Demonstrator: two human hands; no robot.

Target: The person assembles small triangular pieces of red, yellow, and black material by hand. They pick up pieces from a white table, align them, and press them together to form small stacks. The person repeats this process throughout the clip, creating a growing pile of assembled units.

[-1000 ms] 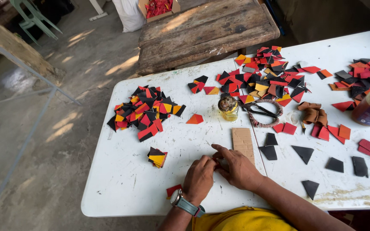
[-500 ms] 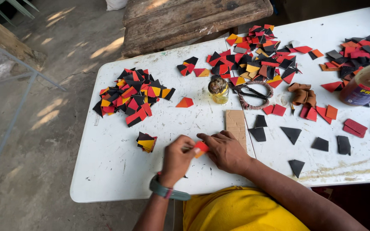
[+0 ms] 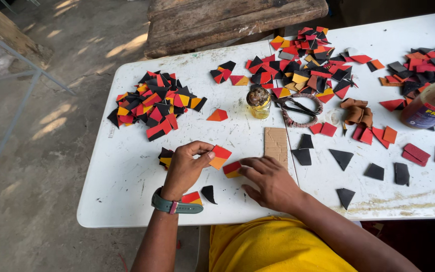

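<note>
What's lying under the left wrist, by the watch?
Under the left hand, by the watch, a red-and-orange piece and a curved black scrap lie on the white table. Anything beneath the wrist itself is hidden.

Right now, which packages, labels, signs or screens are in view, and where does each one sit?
Plastic bottle: right edge of the white table, lying tilted, clear with brownish contents, wearing a dark blue and red wrap label.
Small glass jar: table centre beside the scissors, yellowish, no label visible.
Wristwatch: left wrist, green band, face not readable.
No signs or screens.
</note>
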